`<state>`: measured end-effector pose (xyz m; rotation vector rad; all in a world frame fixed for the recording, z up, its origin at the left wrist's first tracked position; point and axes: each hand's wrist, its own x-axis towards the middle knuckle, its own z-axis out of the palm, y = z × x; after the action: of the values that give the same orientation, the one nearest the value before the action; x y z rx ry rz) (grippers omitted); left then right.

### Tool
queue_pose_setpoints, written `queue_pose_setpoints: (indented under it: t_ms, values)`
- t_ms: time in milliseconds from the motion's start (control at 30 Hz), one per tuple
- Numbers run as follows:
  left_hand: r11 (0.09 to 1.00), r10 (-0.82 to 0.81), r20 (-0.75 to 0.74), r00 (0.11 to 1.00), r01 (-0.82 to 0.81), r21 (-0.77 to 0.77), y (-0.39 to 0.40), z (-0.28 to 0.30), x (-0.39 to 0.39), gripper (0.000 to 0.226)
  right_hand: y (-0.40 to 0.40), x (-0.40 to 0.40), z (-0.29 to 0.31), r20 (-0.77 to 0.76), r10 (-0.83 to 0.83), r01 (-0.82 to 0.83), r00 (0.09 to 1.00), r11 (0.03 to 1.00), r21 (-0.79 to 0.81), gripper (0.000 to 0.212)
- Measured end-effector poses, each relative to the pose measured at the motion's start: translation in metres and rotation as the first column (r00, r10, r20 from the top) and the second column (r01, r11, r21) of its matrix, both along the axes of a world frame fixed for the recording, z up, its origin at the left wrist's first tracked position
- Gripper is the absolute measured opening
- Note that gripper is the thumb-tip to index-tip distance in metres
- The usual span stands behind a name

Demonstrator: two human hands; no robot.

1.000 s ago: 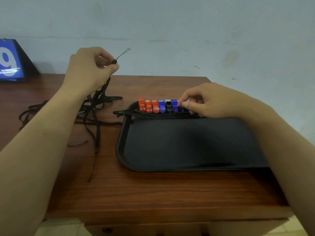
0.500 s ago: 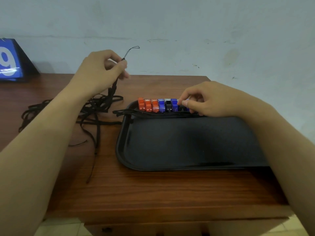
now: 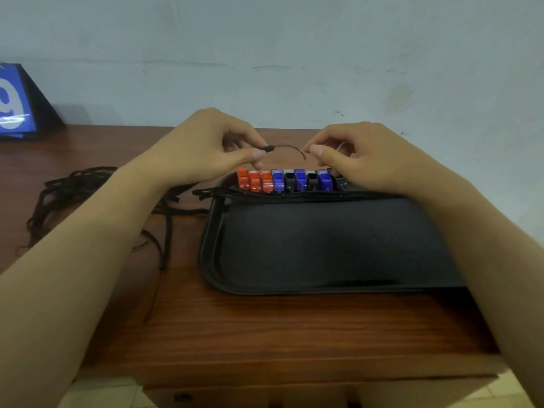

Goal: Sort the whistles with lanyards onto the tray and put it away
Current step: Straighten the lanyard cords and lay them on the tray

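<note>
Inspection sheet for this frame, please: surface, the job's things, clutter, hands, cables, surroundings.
Surface: brown wooden table.
Job's things: black tray; whistles, orange, blue and black, in a row along its far edge; tangled black lanyards on the table left of the tray.
Clutter: nothing seen.
Hands: left hand pinches a thin lanyard loop; right hand curled beside the loop's free end, contents hidden.
Cables: nothing seen.
Surroundings: pale wall; blue number sign far left.

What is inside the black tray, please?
Inside the black tray, a row of orange, blue and black whistles stands along its far edge, lanyards lying before them. The right hand covers the row's right end.
</note>
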<state>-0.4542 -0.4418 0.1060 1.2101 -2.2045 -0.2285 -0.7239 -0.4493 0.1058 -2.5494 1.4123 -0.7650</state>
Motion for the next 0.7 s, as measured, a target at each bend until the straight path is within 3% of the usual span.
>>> queue_pose_setpoints:
  t_ms: [200, 367, 533, 700]
  values:
    - [0.998, -0.055, 0.01, 0.998, 0.055, -0.004, 0.007, -0.004, -0.015, 0.011, 0.013, 0.009, 0.005, 0.07, 0.066, -0.069, 0.995, 0.997, 0.033, 0.027]
    - [0.995, -0.101, 0.011, 0.995, 0.101, 0.007, 0.012, -0.003, -0.02, 0.012, 0.014, 0.013, 0.001, -0.03, 0.134, -0.132, 0.991, 0.99, 0.058, 0.015]
    - [0.996, -0.09, 0.031, 0.995, 0.089, 0.032, 0.011, -0.002, -0.018, 0.016, 0.014, 0.014, 0.002, 0.013, 0.14, -0.141, 0.99, 0.989, 0.044, 0.032]
    - [0.995, -0.058, 0.075, 0.995, 0.051, 0.087, 0.009, -0.001, -0.013, 0.025, 0.01, 0.012, 0.002, 0.078, 0.063, -0.065, 0.995, 0.998, 0.018, 0.034]
